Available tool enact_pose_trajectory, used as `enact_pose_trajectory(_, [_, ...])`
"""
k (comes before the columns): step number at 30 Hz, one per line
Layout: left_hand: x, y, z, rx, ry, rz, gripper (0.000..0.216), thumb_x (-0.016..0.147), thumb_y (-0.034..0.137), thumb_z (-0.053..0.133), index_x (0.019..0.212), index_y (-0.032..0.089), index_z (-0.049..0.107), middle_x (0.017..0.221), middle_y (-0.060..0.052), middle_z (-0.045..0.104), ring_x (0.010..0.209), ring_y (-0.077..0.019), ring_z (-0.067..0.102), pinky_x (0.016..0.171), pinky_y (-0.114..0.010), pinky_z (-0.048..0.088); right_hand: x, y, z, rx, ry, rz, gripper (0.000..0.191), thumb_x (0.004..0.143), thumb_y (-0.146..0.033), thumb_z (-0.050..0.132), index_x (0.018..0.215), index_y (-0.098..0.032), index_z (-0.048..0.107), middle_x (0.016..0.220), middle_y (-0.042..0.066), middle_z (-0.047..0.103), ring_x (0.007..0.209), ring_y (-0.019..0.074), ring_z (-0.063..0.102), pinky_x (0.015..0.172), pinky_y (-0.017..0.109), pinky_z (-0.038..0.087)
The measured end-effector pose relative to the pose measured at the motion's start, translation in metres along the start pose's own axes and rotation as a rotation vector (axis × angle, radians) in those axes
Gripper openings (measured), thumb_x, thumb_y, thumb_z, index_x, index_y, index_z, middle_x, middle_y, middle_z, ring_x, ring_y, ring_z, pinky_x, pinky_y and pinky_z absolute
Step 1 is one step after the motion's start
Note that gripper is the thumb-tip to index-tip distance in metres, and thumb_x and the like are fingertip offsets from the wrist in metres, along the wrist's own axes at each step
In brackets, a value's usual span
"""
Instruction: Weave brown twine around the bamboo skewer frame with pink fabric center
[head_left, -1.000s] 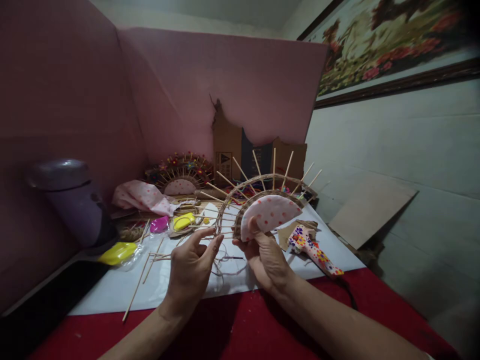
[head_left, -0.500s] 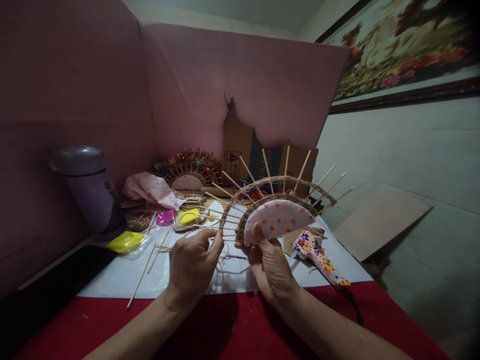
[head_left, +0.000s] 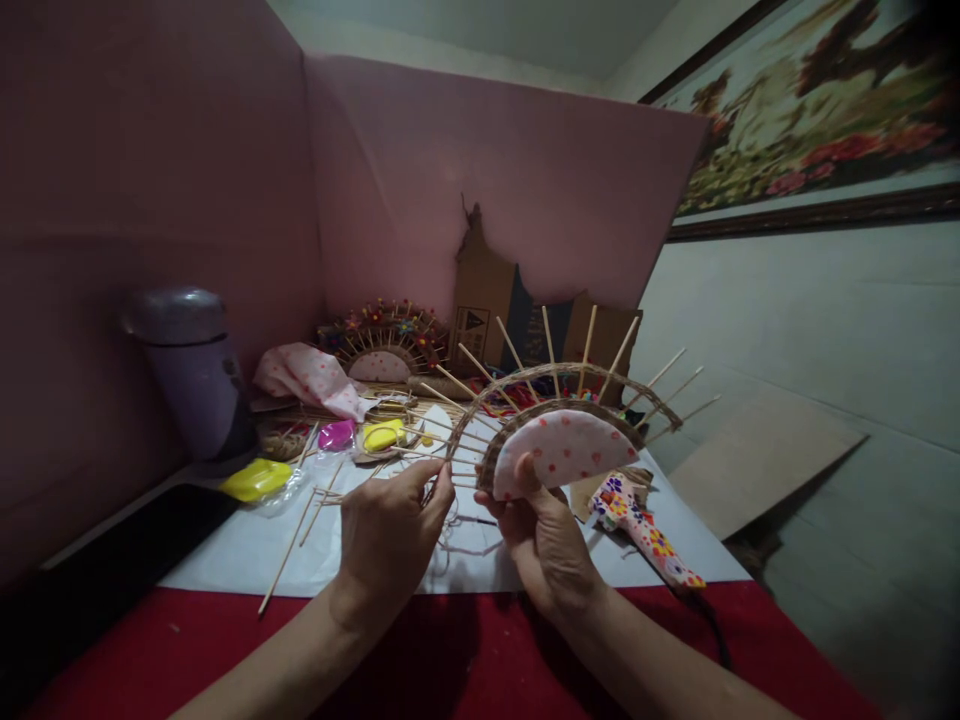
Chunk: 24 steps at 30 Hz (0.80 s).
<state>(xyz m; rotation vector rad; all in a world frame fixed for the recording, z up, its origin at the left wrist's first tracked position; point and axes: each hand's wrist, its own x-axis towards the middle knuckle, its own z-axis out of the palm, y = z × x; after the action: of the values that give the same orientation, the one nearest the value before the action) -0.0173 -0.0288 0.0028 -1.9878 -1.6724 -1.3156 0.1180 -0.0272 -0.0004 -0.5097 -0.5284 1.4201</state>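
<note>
My right hand point(head_left: 551, 540) grips a half-round craft piece point(head_left: 566, 452) by its lower left corner, thumb on the white cloth with red dots. Thin wooden sticks point(head_left: 551, 345) fan out from its curved edge. A braided twine band point(head_left: 517, 375) arches across the sticks. At the band's left end, my left hand point(head_left: 394, 525) is closed, thumb and forefinger pinching the twine. Loose twine point(head_left: 465, 547) hangs and lies below, between the hands. The piece is held up, tilted, above the white sheet.
A similar finished-looking half-round piece point(head_left: 382, 360) stands at the back by cardboard point(head_left: 484, 300). A flower-patterned glue gun point(head_left: 649, 530) lies at right with its cord. Loose sticks point(head_left: 289, 550), yellow clay point(head_left: 257, 480), magenta clay point(head_left: 335, 434), dotted cloth point(head_left: 307, 378) and a purple bottle point(head_left: 191, 385) are at left.
The view has shifted slightly, so everything sits a little further right and lower. Both hands keep their hold, with the craft piece in nearly the same pose.
</note>
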Motion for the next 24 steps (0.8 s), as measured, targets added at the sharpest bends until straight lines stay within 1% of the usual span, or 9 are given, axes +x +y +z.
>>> enact_pose_trajectory(4, [0.0,-0.001,-0.001,0.048,0.021,0.038,0.025,0.078,0.034,0.05,0.075,0.022,0.072,0.042,-0.002,0.059,0.036,-0.0116,0.047,0.044,-0.023,0.026,0.0002,-0.0008,0.0007,0.017,0.078,0.076,0.024,0.054,-0.025,0.08,0.069,-0.017,0.062,0.063,-0.004,0.063,0.057,0.0112,0.057,0.056,0.027,0.052])
enact_pose_trajectory(6, [0.0001,-0.0014,-0.0019,0.059,0.03,0.049,0.025,0.078,0.033,0.051,0.072,0.023,0.072,0.042,-0.002,0.06,0.037,-0.0129,0.05,0.045,-0.024,0.027,0.0003,-0.0012,0.0008,0.003,0.088,0.104,0.024,0.053,-0.022,0.08,0.068,-0.017,0.062,0.062,-0.003,0.063,0.056,0.0112,0.057,0.055,0.027,0.052])
enact_pose_trajectory(10, [0.0002,-0.0023,-0.0024,0.081,0.039,0.055,0.023,0.078,0.032,0.052,0.071,0.022,0.072,0.045,-0.003,0.063,0.041,-0.0156,0.056,0.046,-0.024,0.029,-0.0003,-0.0019,0.0008,0.025,0.074,0.106,0.021,0.055,-0.019,0.078,0.069,-0.017,0.063,0.062,-0.004,0.064,0.057,0.0109,0.057,0.056,0.026,0.051])
enact_pose_trajectory(13, [0.0011,-0.0022,-0.0018,0.118,0.065,0.067,0.023,0.078,0.032,0.052,0.069,0.022,0.071,0.043,-0.004,0.062,0.041,-0.0173,0.057,0.045,-0.025,0.029,-0.0012,-0.0014,0.0005,0.048,0.056,0.112,0.016,0.059,-0.018,0.076,0.069,-0.016,0.063,0.063,-0.004,0.064,0.057,0.0097,0.057,0.059,0.026,0.052])
enact_pose_trajectory(19, [0.0009,-0.0018,-0.0012,0.171,0.085,0.103,0.022,0.077,0.031,0.053,0.067,0.022,0.07,0.041,-0.003,0.061,0.04,-0.018,0.057,0.044,-0.025,0.028,-0.0016,-0.0001,-0.0019,0.04,-0.061,0.149,0.006,0.069,-0.024,0.07,0.072,-0.02,0.066,0.07,-0.003,0.068,0.064,0.0099,0.06,0.066,0.026,0.051])
enact_pose_trajectory(24, [-0.0015,-0.0027,-0.0002,0.19,0.074,0.139,0.021,0.079,0.033,0.052,0.074,0.024,0.071,0.047,-0.002,0.065,0.041,-0.017,0.058,0.044,-0.025,0.029,0.0004,-0.0035,-0.0017,0.028,-0.264,0.168,0.02,0.079,-0.035,0.058,0.083,-0.018,0.067,0.085,0.003,0.07,0.081,0.0161,0.062,0.078,0.033,0.049])
